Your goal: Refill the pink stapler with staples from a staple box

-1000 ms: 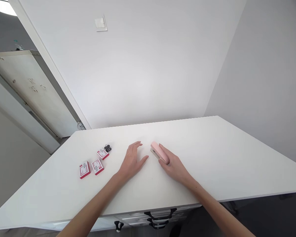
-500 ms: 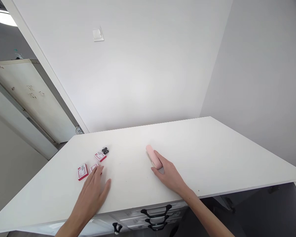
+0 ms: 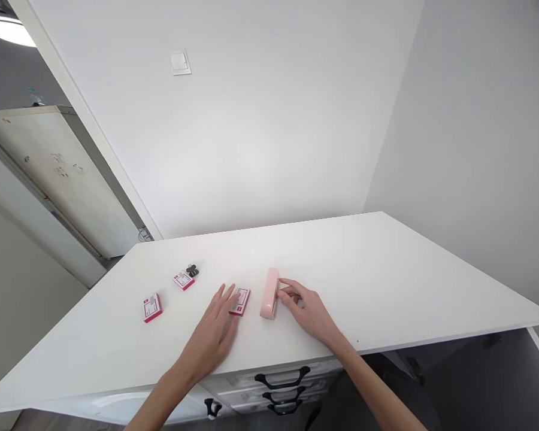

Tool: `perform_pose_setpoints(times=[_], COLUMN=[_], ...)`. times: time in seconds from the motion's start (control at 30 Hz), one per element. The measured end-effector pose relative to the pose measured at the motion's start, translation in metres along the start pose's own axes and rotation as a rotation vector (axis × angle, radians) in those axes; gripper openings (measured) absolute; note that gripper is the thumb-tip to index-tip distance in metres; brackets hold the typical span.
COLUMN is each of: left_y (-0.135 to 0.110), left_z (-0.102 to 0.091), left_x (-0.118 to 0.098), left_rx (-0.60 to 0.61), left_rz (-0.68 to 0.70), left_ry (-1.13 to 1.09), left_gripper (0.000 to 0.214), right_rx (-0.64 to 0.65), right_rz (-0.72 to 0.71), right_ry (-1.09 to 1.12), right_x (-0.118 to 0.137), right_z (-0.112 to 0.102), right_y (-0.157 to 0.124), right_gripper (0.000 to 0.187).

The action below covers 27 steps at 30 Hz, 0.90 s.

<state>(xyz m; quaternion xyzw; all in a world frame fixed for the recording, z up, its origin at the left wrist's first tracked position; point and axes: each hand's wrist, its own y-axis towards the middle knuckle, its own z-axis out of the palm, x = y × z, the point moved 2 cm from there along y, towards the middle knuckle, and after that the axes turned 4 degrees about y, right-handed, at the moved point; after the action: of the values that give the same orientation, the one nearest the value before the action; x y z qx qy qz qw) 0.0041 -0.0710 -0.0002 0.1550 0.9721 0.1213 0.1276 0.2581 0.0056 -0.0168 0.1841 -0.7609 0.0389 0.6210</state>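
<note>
A pink stapler (image 3: 269,293) lies on the white tabletop (image 3: 386,281), its long side pointing away from me. My right hand (image 3: 308,308) is at its right side, with curled fingers and thumb on the edge. To the stapler's left is a small red-and-white box (image 3: 241,301). My left hand (image 3: 213,329) reaches over this box's left side, fingers stretched and resting on it, thumb apart; the fingers partly cover it. Farther left lie two similar boxes, one nearer (image 3: 153,307) and one farther back (image 3: 183,279).
A small black object (image 3: 193,270) sits beside the farther box. The tabletop runs back to a white wall (image 3: 269,120) with a light switch (image 3: 180,61). Below the front edge are drawers with black handles (image 3: 282,378).
My left hand has slid one box rightward, close to the stapler. The stapler has turned to point more straight away from me, and my right hand has shifted to its right side.
</note>
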Motion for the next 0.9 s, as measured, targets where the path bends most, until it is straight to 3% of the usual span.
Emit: perform_pose_setpoints(times=[0.17,0.43,0.67,0.9], left_y=[0.008,0.023,0.020,0.016], left_z=[0.012,0.021,0.015,0.012], left_x=[0.003,-0.023,-0.025,-0.025], left_rx=[0.061,0.043,0.001,0.018], left_rz=[0.026,0.126,0.057,-0.097], left_ry=[0.065,0.063,-0.028,-0.142], left_gripper=[0.057,0.059,0.059,0.058], right_rx=[0.008,0.010,-0.012,-0.030], right_rz=[-0.007,-0.022,-0.010,0.020], right_ry=[0.025,0.018,0.015,-0.058], right_x=[-0.001,-0.003,-0.003,-0.003], right_z=[0.000,0.003,0.003,0.003], right_y=[0.001,0.005,0.004,0.003], right_gripper=[0.041,0.036,0.037,0.052])
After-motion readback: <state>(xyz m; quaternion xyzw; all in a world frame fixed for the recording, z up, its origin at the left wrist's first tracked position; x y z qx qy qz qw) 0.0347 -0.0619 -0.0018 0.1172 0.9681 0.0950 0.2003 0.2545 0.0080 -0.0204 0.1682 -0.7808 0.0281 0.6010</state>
